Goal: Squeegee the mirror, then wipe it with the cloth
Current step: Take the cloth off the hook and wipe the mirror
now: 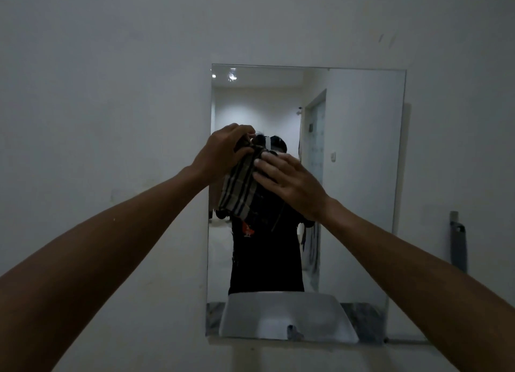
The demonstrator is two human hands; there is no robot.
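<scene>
A frameless rectangular mirror (359, 154) hangs on the grey wall ahead. In front of its left-middle part I hold a striped, checked cloth (239, 189) with both hands. My left hand (220, 150) pinches the cloth's bunched top end. My right hand (289, 183) lies flat against the cloth's right side, fingers spread. The cloth hangs down between the hands. Whether it touches the glass I cannot tell. The grey squeegee (457, 239) hangs or leans on the wall to the right of the mirror, away from both hands.
The mirror reflects a person in a dark shirt, a white sink (287, 314) with a tap, and a lit room with a door. A narrow ledge (407, 341) runs under the mirror's lower right corner. The wall (111, 93) around the mirror is bare.
</scene>
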